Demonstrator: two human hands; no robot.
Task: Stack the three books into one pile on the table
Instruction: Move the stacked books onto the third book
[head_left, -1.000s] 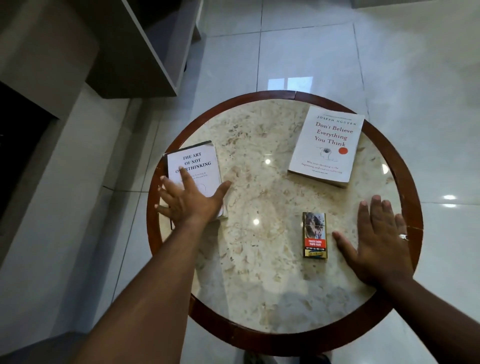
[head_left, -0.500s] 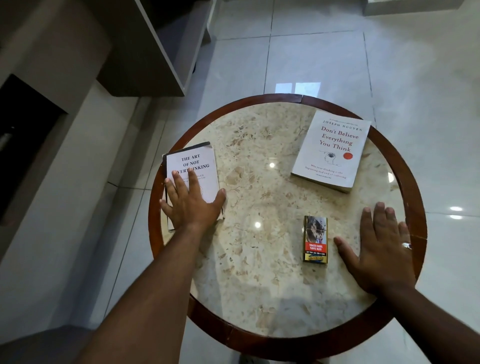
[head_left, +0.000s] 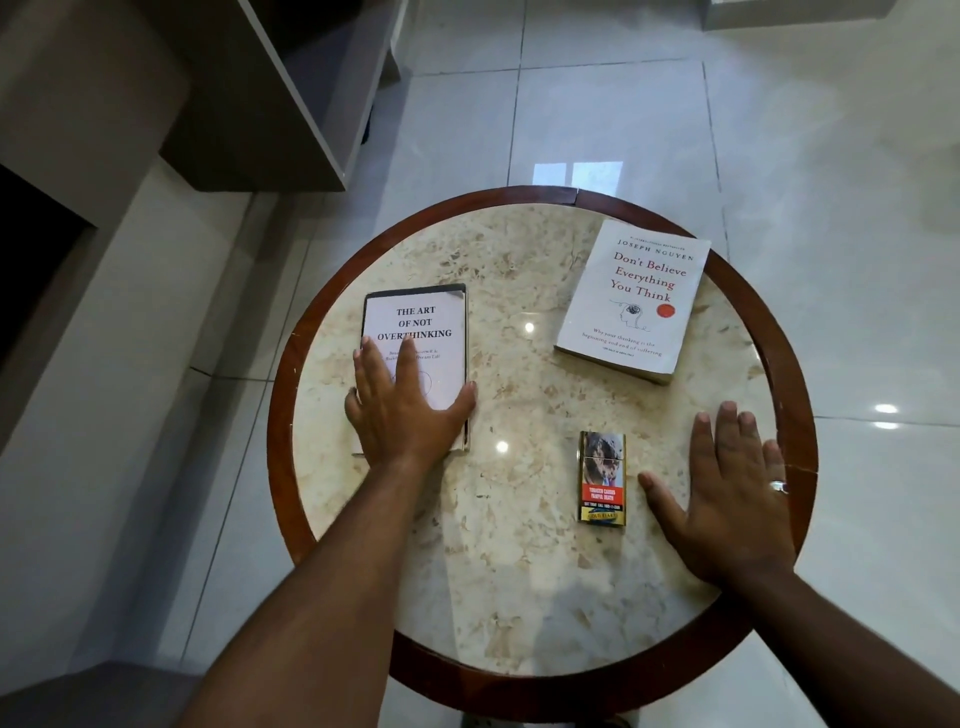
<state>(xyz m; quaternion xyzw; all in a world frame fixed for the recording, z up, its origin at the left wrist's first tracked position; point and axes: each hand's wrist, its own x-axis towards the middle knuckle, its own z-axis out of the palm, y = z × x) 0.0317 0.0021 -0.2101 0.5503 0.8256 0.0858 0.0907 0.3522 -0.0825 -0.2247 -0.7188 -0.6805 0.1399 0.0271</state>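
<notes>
A white book titled "The Art of Not Overthinking" (head_left: 418, 322) lies on the left part of the round marble table (head_left: 519, 582). A dark edge shows along its top and left side; whether that is another book underneath I cannot tell. My left hand (head_left: 405, 410) presses on its lower half, thumb against the right edge and little finger at the left edge. A thicker white book, "Don't Believe Everything You Think" (head_left: 636, 296), lies alone at the far right. My right hand (head_left: 737, 499) rests flat on the marble near the right rim, fingers spread, holding nothing.
A cigarette pack (head_left: 601, 478) lies between my hands, just left of my right thumb. The table has a raised dark wooden rim (head_left: 280, 415). A grey cabinet (head_left: 291, 104) stands beyond the table to the left, over a glossy tiled floor.
The book under my left hand has slid from the table's left rim inward to the right, and it now lies straighter. My right hand has stayed flat in place.
</notes>
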